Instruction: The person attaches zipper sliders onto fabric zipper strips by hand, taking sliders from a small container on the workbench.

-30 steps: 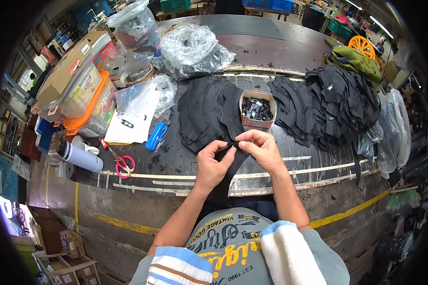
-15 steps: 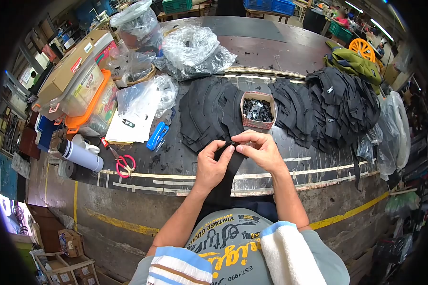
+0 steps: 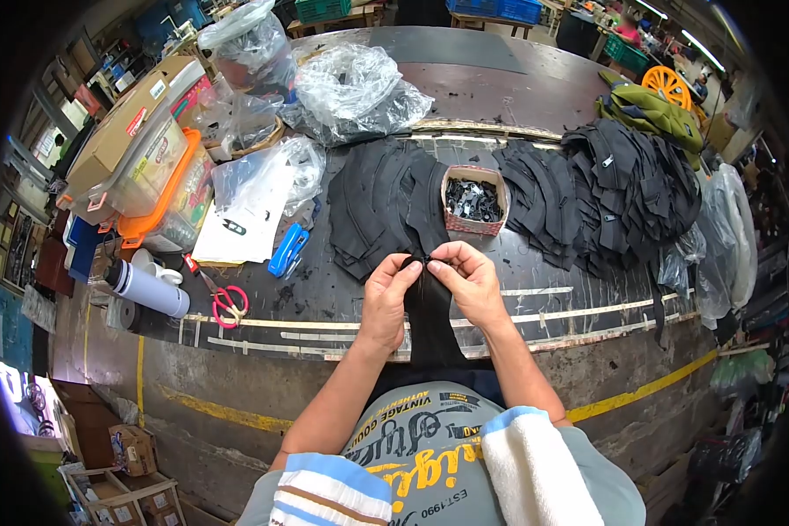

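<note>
My left hand [image 3: 386,298] and my right hand [image 3: 470,285] pinch the top end of a black zipper strip [image 3: 433,324] between thumbs and forefingers. The strip hangs down from the fingertips toward my lap. Any small part between the fingertips is too small to make out. Just beyond my hands, a box [image 3: 475,202] holds many small dark and silvery zipper pieces. Left of the box lies a fanned pile of black strips [image 3: 373,206]. On its right are another fanned pile [image 3: 539,197] and a taller heap of black strips with zipper pulls [image 3: 631,197].
At the left are scissors with pink handles [image 3: 230,307], a blue stapler [image 3: 288,250], a bottle [image 3: 152,292], white paper [image 3: 241,230] and stacked plastic containers [image 3: 140,180]. Plastic bags [image 3: 351,92] lie farther back. Olive cloth [image 3: 653,114] is at the back right.
My hands have come closer together, with the left hand shifted slightly right. The hanging black strip has turned and now shows wider and straighter below the fingers.
</note>
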{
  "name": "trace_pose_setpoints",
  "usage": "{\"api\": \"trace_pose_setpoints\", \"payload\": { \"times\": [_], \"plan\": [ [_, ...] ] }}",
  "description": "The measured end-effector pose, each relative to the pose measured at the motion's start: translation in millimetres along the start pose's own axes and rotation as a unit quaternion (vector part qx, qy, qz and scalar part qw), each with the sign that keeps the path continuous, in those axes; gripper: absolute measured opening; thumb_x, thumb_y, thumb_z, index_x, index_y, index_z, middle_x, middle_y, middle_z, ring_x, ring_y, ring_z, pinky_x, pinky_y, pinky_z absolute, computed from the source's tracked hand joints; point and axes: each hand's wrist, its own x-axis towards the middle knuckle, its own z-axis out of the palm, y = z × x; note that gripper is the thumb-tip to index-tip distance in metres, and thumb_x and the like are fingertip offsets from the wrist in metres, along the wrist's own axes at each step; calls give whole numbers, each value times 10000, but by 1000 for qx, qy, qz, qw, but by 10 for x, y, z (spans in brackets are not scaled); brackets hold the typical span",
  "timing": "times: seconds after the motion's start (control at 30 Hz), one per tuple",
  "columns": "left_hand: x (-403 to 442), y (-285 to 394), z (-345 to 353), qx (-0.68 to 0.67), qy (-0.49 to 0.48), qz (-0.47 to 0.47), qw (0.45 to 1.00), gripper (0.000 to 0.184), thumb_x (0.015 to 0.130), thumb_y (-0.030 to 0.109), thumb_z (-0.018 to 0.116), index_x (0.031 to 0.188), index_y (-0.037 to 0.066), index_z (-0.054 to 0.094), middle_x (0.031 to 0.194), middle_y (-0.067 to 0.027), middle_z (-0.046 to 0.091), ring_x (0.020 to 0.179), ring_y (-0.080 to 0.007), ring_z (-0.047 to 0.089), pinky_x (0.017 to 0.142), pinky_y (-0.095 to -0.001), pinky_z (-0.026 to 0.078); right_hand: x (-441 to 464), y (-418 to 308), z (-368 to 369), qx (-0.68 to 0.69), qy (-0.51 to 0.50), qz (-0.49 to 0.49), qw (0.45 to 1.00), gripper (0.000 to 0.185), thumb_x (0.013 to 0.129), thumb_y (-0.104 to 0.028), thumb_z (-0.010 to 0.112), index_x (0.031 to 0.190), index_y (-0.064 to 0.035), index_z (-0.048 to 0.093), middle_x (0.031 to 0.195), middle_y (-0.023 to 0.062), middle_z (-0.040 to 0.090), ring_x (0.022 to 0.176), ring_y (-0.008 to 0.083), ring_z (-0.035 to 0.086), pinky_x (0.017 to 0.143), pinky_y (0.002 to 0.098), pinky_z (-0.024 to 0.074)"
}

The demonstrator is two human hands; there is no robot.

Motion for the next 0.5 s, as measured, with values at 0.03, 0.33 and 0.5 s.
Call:
{"api": "trace_pose_setpoints", "payload": {
  "times": [0.03,0.33,0.5],
  "plan": [
    [1,8,-5,-16,-3,-17,1000,81,980,82,656,1047,41,674,969,-13,682,860,-50,576,813,-192,444,-19,-5,25,3,9,-1,1000,221,945,48,668,1163,20,687,983,24,688,822,44,567,767,157,453],
    [27,72,-74,-65,-27,-74,995,81,944,69,629,1000,49,685,933,5,677,827,-50,559,789,-173,413,-113,-72,143,-27,12,-19,999,173,968,31,636,1128,12,698,979,14,684,820,45,561,761,161,448],
    [28,53,-49,-36,-15,-55,998,83,930,60,617,970,52,689,897,9,671,793,-49,546,763,-166,406,-113,-97,92,-62,-19,-26,998,165,973,27,620,1112,8,707,981,15,685,811,53,554,759,168,441]
  ]
}}
